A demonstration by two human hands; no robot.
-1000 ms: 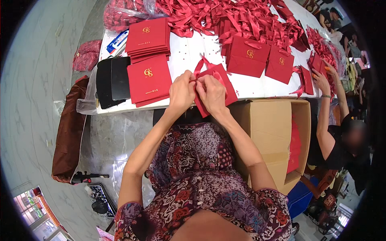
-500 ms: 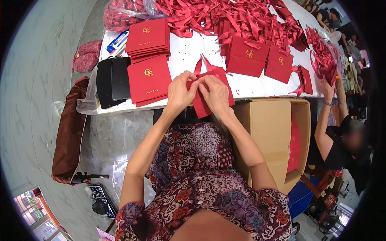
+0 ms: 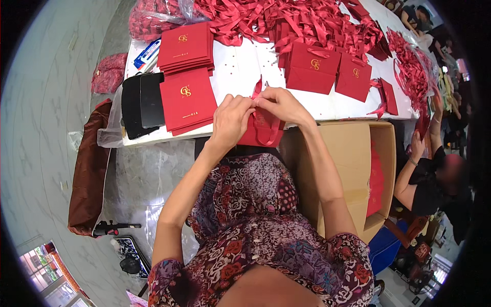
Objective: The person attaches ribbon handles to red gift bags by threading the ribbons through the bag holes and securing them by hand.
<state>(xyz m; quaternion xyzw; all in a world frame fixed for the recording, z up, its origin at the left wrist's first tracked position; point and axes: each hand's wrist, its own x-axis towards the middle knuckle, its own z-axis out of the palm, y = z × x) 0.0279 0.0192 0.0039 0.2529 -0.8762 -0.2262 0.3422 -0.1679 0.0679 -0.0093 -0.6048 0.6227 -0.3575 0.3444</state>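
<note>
At the near edge of the table, a small red paper gift bag [image 3: 250,138] lies between my hands. A red ribbon handle [image 3: 266,137] loops down over its front, and another piece of ribbon [image 3: 258,84] points away from me. My left hand [image 3: 230,120] is closed, thumb and fingertips pinching at the bag's upper edge. Against it, my right hand [image 3: 283,106] pinches the ribbon, its fingertips meeting the left ones. My fingers hide the exact spot they grip. Left of my hands sit flat red bags [image 3: 188,102] in a stack.
Another stack of red bags [image 3: 184,46] lies behind, beside black trays [image 3: 148,102]. Ribbon-handled bags [image 3: 313,71] and a heap of ribbons [image 3: 307,23] cover the far side. An open cardboard box [image 3: 337,174] stands at my right. A co-worker's hand [image 3: 418,146] is farther right.
The bag has turned and sits closer to me, with a ribbon loop now over its front. My right hand has shifted outward and up. The co-worker's near hand has come down.
</note>
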